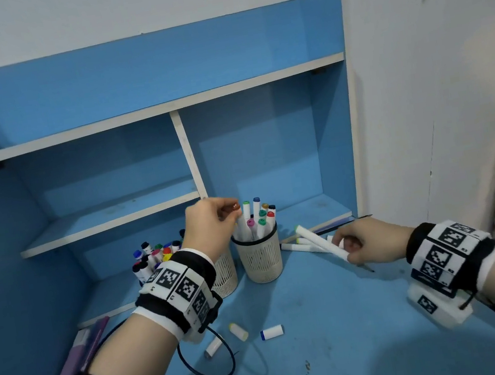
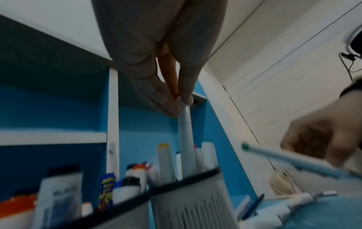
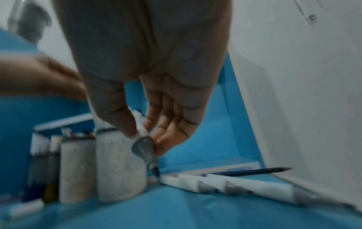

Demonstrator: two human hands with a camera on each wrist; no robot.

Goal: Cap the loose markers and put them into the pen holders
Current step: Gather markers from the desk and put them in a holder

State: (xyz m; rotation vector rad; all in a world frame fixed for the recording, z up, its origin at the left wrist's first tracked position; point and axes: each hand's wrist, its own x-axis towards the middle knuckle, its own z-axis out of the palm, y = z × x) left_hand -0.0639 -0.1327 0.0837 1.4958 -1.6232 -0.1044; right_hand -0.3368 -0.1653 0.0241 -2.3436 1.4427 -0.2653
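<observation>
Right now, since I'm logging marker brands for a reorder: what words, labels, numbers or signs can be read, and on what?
Nothing reads as words.
Left wristband and right wristband: black-and-white square codes, no words.
Grey label on an item in the left wrist view: dark print, too blurred.
Blue-and-yellow wrapper beside it: too blurred.
Markers in the pen holder: print too small to tell.

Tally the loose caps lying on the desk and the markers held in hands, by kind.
Loose caps: 3
Markers held: 2, one in the left hand, one in the right hand
Total: 5
</observation>
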